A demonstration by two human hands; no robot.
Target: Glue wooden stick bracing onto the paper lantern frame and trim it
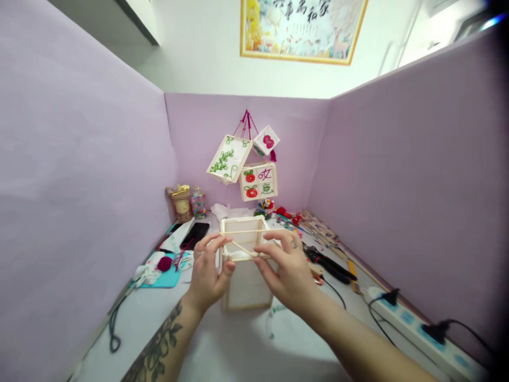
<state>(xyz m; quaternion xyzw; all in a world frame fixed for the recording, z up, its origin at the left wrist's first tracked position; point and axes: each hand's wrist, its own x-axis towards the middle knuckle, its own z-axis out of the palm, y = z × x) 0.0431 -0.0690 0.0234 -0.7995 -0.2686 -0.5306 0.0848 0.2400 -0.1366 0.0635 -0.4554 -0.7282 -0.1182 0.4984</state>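
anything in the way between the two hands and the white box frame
Nothing visible: the left hand and right hand are both at the top of the white box frame, a thin slanted stick between them.

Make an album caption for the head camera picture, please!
Left hand and right hand busy with thin sticks by a pale box, decorated boxes hanging behind.

Matt wooden frame (247, 307), smooth papery panel (249, 285), glossy phone (195, 235)

3 ornaments (258, 182) hang behind the box (247, 286), phone (195, 235) left, pliers (331, 266) right.
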